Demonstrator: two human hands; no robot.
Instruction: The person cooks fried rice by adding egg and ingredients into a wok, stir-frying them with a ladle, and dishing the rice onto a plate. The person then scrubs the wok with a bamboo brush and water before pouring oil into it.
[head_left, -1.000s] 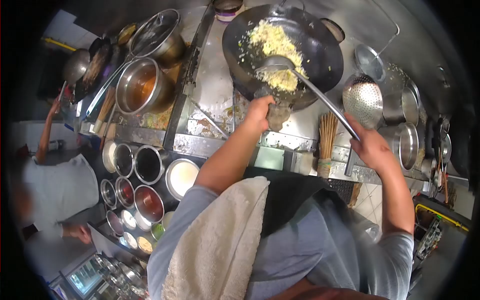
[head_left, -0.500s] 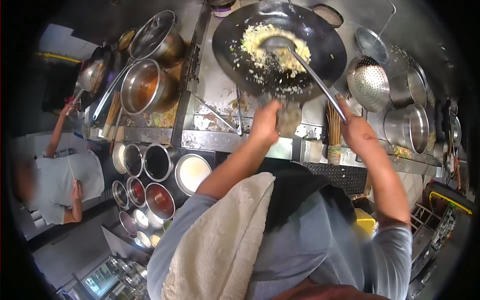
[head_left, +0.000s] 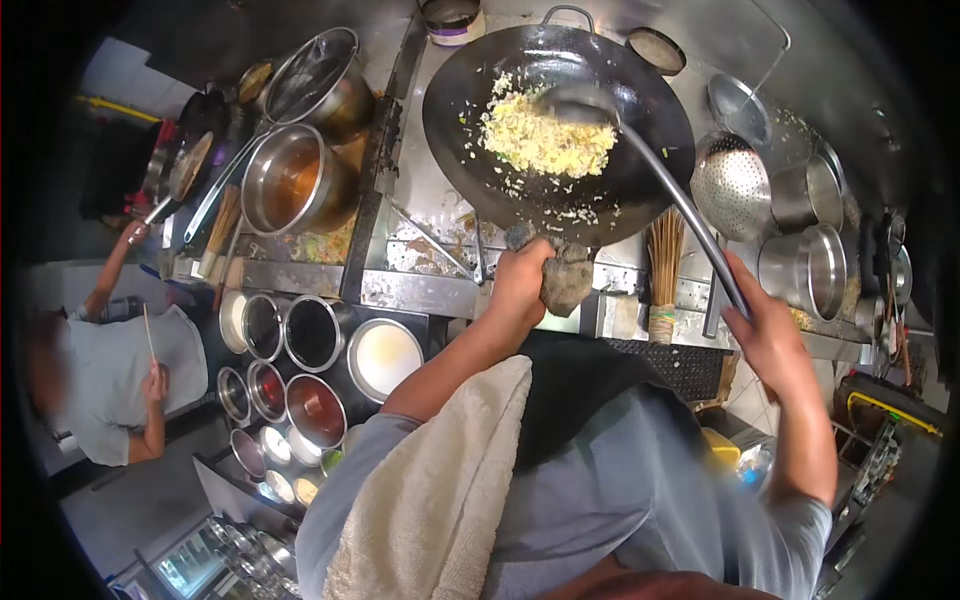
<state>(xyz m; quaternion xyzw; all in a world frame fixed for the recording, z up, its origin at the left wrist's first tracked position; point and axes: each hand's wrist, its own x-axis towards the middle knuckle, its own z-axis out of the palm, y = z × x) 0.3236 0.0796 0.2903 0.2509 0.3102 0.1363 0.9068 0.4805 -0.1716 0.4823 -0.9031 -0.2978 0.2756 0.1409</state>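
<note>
A large black wok (head_left: 640, 190) sits in front of me with fried rice (head_left: 545, 140) heaped in its middle, flecked yellow and green. My left hand (head_left: 520, 285) is closed around a bunched grey rag (head_left: 568, 282) at the wok's near edge; whether a handle is inside the rag is hidden. My right hand (head_left: 772, 335) grips the long handle of a metal ladle (head_left: 685, 205). The ladle's bowl, blurred, is over the far right part of the rice. Loose grains cling to the wok's near wall.
Right of the wok are a perforated strainer (head_left: 732, 185), metal pots (head_left: 828, 270) and a bamboo brush (head_left: 663, 275). On the left stand a pot of brown liquid (head_left: 285, 185) and several seasoning containers (head_left: 385, 360). A co-worker (head_left: 140, 370) holds a pan and a thin stick farther left.
The wok has come nearer to me, with the rag and my left hand lower. My right hand has pulled back toward the lower right, and the ladle's bowl has shifted rightward.
</note>
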